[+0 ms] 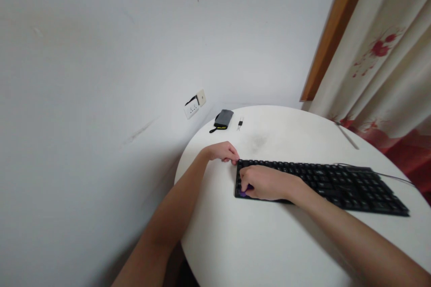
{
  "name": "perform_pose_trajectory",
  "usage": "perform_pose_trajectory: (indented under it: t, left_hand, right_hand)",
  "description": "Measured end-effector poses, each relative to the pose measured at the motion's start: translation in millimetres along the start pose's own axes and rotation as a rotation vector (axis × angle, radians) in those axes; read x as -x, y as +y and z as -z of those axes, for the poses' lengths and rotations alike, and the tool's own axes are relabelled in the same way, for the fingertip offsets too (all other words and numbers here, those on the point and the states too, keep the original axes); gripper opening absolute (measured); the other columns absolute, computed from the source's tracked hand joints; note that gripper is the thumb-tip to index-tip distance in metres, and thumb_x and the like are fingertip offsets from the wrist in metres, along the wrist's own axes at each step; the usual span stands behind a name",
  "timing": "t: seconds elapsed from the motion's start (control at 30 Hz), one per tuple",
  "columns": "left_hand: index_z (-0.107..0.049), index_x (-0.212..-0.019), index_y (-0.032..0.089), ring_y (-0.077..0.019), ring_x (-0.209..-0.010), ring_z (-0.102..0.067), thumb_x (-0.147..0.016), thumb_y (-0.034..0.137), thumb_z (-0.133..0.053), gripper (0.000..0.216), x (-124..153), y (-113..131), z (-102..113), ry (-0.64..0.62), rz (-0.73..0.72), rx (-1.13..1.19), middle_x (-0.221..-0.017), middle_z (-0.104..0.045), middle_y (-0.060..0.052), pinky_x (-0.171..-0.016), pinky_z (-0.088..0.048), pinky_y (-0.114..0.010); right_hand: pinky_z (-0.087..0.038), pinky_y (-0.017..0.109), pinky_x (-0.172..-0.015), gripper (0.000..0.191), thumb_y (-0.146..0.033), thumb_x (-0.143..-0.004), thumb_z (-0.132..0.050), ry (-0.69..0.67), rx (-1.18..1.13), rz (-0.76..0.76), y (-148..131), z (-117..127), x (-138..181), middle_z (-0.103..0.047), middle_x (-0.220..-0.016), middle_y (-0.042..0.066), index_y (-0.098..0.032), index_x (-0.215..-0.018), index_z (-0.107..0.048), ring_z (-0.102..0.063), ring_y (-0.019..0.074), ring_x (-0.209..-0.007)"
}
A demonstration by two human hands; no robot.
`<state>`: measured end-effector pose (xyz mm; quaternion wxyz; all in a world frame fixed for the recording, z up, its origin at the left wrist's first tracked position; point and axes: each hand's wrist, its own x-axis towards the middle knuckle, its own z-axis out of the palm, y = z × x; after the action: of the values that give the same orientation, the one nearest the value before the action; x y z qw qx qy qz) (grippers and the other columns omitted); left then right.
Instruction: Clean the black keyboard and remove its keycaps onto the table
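A black keyboard (336, 181) lies across a round white table (269, 242). My right hand (266, 183) rests over the keyboard's left end, fingers curled round a small purple tool (245, 192) pressed against the keys at the near left corner. My left hand (224, 151) sits on the table at the keyboard's far left corner, fingers bent, its fingertips touching the edge of the keyboard. Nothing shows inside the left hand.
A grey pouch with a black strap (222, 119) and a small clear object (240, 123) lie at the table's far edge. A wall socket (194, 105) is on the white wall. A keyboard cable (393, 176) runs right. A flowered curtain (380, 63) hangs at right.
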<state>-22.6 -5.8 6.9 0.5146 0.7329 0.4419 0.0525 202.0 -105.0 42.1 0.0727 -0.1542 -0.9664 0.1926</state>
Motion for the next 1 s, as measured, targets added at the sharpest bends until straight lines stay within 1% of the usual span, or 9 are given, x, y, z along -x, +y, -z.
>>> perform_pose_trajectory:
  t: [0.17, 0.23, 0.33, 0.5, 0.6, 0.73, 0.83, 0.93, 1.0]
  left_hand:
    - [-0.074, -0.082, 0.01, -0.0064, -0.047, -0.04, -0.071, 0.035, -0.067, 0.029, 0.3, 1.0, 0.4, 0.004, 0.002, -0.01, -0.072, -0.069, -0.005, -0.045, -0.027, -0.021]
    - [-0.075, -0.082, 0.01, -0.0065, -0.047, -0.04, -0.07, 0.034, -0.067, 0.028, 0.6, 1.0, 0.6, 0.001, 0.001, -0.012, -0.071, -0.069, -0.005, -0.045, -0.027, -0.021]
    - [-0.074, -0.082, 0.01, -0.0065, -0.047, -0.041, -0.071, 0.035, -0.066, 0.028, 1.1, 1.4, 0.5, -0.004, -0.002, -0.013, -0.072, -0.069, -0.005, -0.046, -0.028, -0.021]
    - [-0.074, -0.082, 0.01, -0.0064, -0.047, -0.041, -0.071, 0.036, -0.067, 0.029, 1.5, 1.6, 0.2, 0.003, -0.003, -0.016, -0.071, -0.069, -0.005, -0.046, -0.027, -0.021]
    - [-0.074, -0.081, 0.01, -0.0065, -0.047, -0.04, -0.071, 0.037, -0.067, 0.029, 0.6, 0.2, 0.6, -0.002, -0.004, -0.015, -0.071, -0.068, -0.005, -0.046, -0.027, -0.021]
    - [-0.075, -0.082, 0.011, -0.0065, -0.047, -0.041, -0.071, 0.036, -0.067, 0.029, -1.6, -3.7, 1.6, -0.011, -0.004, -0.013, -0.071, -0.068, -0.005, -0.046, -0.027, -0.021]
    - [-0.075, -0.084, 0.011, -0.0065, -0.047, -0.041, -0.071, 0.036, -0.067, 0.029, -2.6, -5.9, 2.2, -0.014, -0.008, -0.012, -0.073, -0.069, -0.005, -0.046, -0.028, -0.021]
    - [-0.075, -0.084, 0.011, -0.0065, -0.048, -0.042, -0.071, 0.036, -0.066, 0.028, -2.4, -5.4, 2.1, -0.014, -0.013, -0.011, -0.074, -0.069, -0.005, -0.047, -0.028, -0.021]
    - [-0.075, -0.083, 0.011, -0.0066, -0.047, -0.042, -0.071, 0.035, -0.066, 0.027, -1.8, -4.0, 1.8, -0.014, -0.014, -0.012, -0.072, -0.069, -0.004, -0.046, -0.028, -0.021]
  right_hand:
    - [-0.035, 0.024, -0.058, 0.017, -0.009, -0.08, -0.06, 0.012, -0.011, -0.111, 2.0, 15.7, 10.6, -0.068, -0.08, 0.004, -0.017, -0.073, -0.074, -0.053, 0.0125, -0.062]
    - [-0.037, 0.024, -0.063, 0.019, -0.011, -0.083, -0.058, 0.02, 0.008, -0.075, -0.3, 12.4, 8.1, -0.068, -0.082, 0.005, -0.017, -0.075, -0.074, -0.055, 0.0137, -0.067]
    - [-0.038, 0.025, -0.068, 0.021, -0.01, -0.082, -0.057, -0.035, 0.029, -0.028, -2.3, 4.5, 4.6, -0.069, -0.081, 0.006, -0.016, -0.073, -0.074, -0.058, 0.0158, -0.073]
    - [-0.037, 0.024, -0.063, 0.019, -0.006, -0.075, -0.059, -0.123, 0.007, -0.198, -0.6, 12.8, 12.8, -0.07, -0.081, 0.006, -0.015, -0.079, -0.075, -0.057, 0.0148, -0.068]
    - [-0.036, 0.024, -0.063, 0.018, -0.008, -0.078, -0.058, -0.078, 0.03, -0.157, -2.5, 17.8, 13.2, -0.069, -0.082, 0.006, -0.015, -0.075, -0.074, -0.056, 0.0145, -0.068]
    - [-0.037, 0.025, -0.069, 0.02, -0.011, -0.084, -0.056, 0.012, 0.061, -0.045, -7.7, 4.9, 2.5, -0.067, -0.083, 0.006, -0.015, -0.073, -0.072, -0.057, 0.0152, -0.075]
    - [-0.037, 0.024, -0.068, 0.021, -0.009, -0.083, -0.056, -0.022, 0.042, -0.015, -9.3, -3.6, -0.2, -0.066, -0.08, 0.006, -0.015, -0.072, -0.073, -0.056, 0.0148, -0.074]
    - [-0.036, 0.024, -0.066, 0.02, -0.004, -0.078, -0.058, -0.077, 0.02, -0.053, -9.3, 0.0, 5.0, -0.066, -0.077, 0.005, -0.016, -0.072, -0.074, -0.056, 0.0147, -0.071]
    - [-0.036, 0.025, -0.066, 0.019, -0.005, -0.078, -0.059, -0.062, 0.046, -0.082, -9.8, 4.2, 7.2, -0.065, -0.077, 0.005, -0.015, -0.07, -0.073, -0.055, 0.0145, -0.069]
